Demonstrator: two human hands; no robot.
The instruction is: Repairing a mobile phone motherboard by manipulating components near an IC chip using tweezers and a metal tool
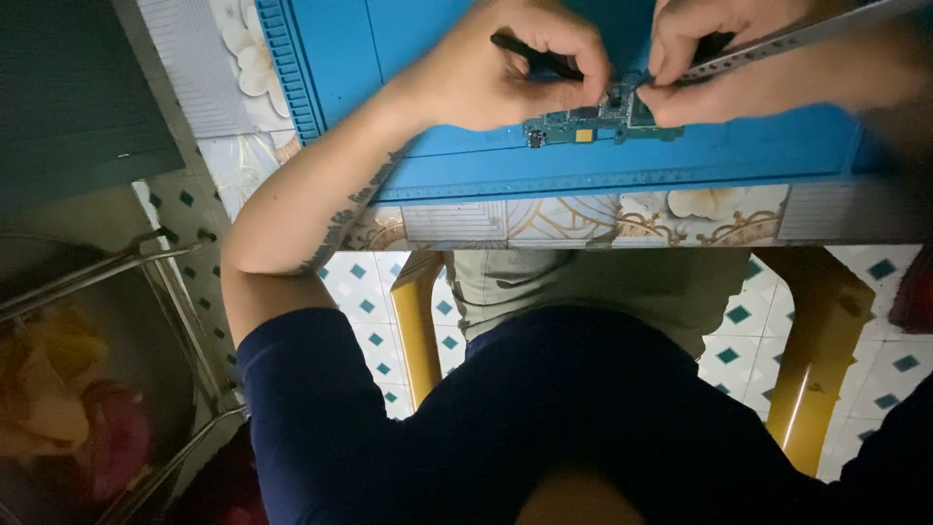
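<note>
We are curling the fingers of our left hand (505, 68) around a slim black tool (535, 56), its tip angling down toward the small green circuit board (593, 122). We are pinching the fingers of our right hand (748, 63) shut on the board's right end, with a long metal strip (797, 39) running out between them toward the upper right. The board is lying flat on the blue work mat (408, 39), near its front edge. The mat is covering a patterned table (583, 219), and we are sitting over a teal-and-white tiled floor (369, 301).
</note>
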